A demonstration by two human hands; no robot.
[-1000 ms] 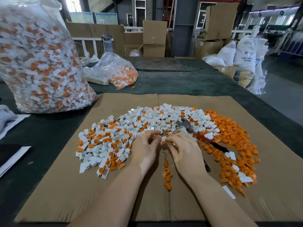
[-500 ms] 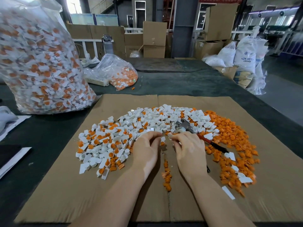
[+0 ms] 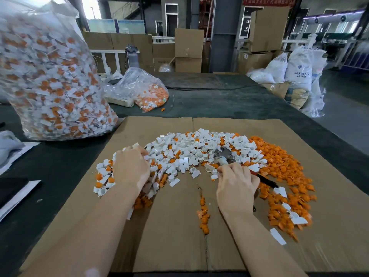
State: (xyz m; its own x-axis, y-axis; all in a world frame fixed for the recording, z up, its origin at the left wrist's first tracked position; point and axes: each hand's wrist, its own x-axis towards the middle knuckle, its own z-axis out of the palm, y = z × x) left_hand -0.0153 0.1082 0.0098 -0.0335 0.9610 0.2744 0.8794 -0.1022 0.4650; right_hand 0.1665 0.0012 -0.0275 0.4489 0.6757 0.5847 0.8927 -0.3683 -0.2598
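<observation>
**Around the Work Area: Bags, Boxes and Sacks**

A large clear bag (image 3: 52,80) stuffed with white and orange pieces stands at the left on the dark green table cover (image 3: 219,104). Farther back lies a smaller clear bag (image 3: 143,88), resting on a cream block (image 3: 119,100). A grey bottle (image 3: 132,56) stands behind it. Stacked cardboard boxes (image 3: 188,48) flank a dark pillar (image 3: 223,33). White sacks (image 3: 299,66) sit at the right. Papers (image 3: 18,156) lie at the left edge.

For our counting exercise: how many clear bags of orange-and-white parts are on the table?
2: a large bag at far left, a small bag beyond the cardboard sheet. Others may be out of frame.
</observation>
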